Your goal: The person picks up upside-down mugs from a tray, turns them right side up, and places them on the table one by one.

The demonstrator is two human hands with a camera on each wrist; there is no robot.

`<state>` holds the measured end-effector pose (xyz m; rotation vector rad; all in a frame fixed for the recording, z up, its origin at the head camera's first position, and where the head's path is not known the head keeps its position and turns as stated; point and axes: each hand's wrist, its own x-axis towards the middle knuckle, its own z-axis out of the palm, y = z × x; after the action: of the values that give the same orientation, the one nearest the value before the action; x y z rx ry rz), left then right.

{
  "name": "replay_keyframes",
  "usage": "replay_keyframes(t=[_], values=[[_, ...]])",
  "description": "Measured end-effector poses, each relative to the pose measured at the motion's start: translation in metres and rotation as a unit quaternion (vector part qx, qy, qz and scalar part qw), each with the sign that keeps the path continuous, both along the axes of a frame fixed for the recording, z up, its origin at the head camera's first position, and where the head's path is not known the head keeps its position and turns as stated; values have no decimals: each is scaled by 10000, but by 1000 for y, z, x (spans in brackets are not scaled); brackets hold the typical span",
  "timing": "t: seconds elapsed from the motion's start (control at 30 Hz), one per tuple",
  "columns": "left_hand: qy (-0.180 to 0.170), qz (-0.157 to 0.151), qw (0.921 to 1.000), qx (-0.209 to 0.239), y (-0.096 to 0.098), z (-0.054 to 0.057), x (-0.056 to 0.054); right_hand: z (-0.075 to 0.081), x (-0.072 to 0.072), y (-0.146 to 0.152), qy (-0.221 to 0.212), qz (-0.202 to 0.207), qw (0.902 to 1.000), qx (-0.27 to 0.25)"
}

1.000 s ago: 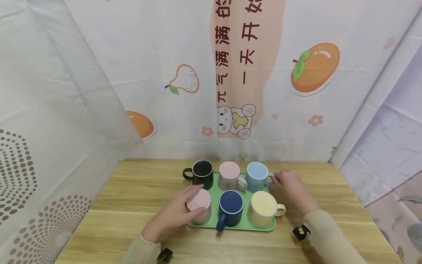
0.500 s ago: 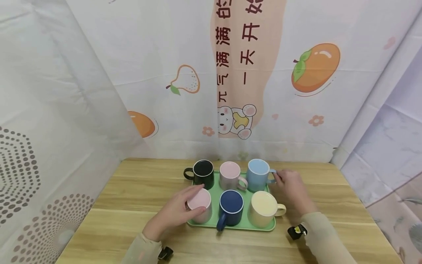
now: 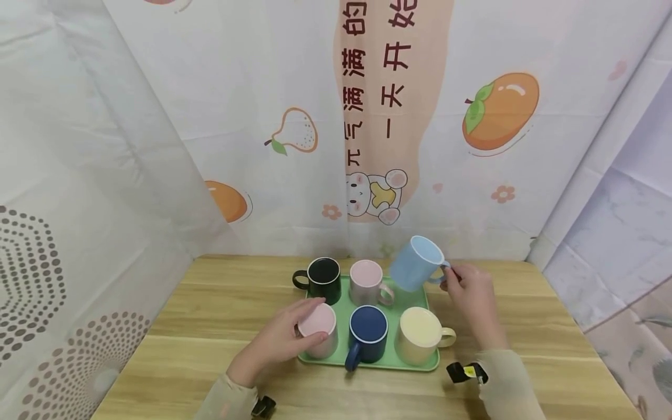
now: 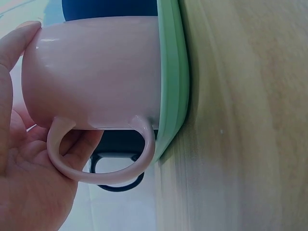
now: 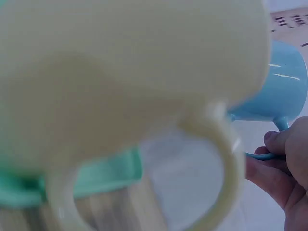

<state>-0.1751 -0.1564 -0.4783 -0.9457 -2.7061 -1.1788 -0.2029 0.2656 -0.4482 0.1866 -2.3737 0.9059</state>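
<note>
By its handle, my right hand (image 3: 471,291) grips a light blue mug (image 3: 415,265), which hangs tilted above the far right corner of a green tray (image 3: 342,318). The right wrist view has this blue mug (image 5: 284,86) partly behind a blurred yellow mug (image 5: 120,72). My left hand (image 3: 283,332) holds the near-left pink mug (image 3: 321,344) round its side. That mug (image 4: 96,72) stands upright on the tray, its handle towards the palm in the left wrist view; some fingers are hidden behind it.
Also on the tray stand a black mug (image 3: 324,283), a second pink mug (image 3: 364,283), a dark blue mug (image 3: 368,326) and a yellow mug (image 3: 417,338). Wooden tabletop (image 3: 220,303) surrounds the tray. A printed curtain (image 3: 294,192) hangs behind the table.
The light blue mug has risen off the tray and tipped, its rim leaning right, with my right hand still on its handle. My left hand and the other mugs have stayed put.
</note>
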Motion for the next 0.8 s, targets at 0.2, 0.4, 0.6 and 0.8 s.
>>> replay_keyframes(t=[0.2, 0.4, 0.6, 0.8], values=[[-168, 10, 9999, 15, -1, -2, 3, 2, 10, -13, -152, 32, 9965, -820], [-230, -7, 9997, 48, -2, -2, 4, -2, 12, -18, -908, 482, 9684, -2274], [-169, 10, 9999, -3, -1, -2, 3, -7, 13, -20, -1390, 552, 9408, -3041], [-53, 3, 10000, -49, 0, 0, 2, -7, 12, -23, -1753, 517, 9121, -3670]])
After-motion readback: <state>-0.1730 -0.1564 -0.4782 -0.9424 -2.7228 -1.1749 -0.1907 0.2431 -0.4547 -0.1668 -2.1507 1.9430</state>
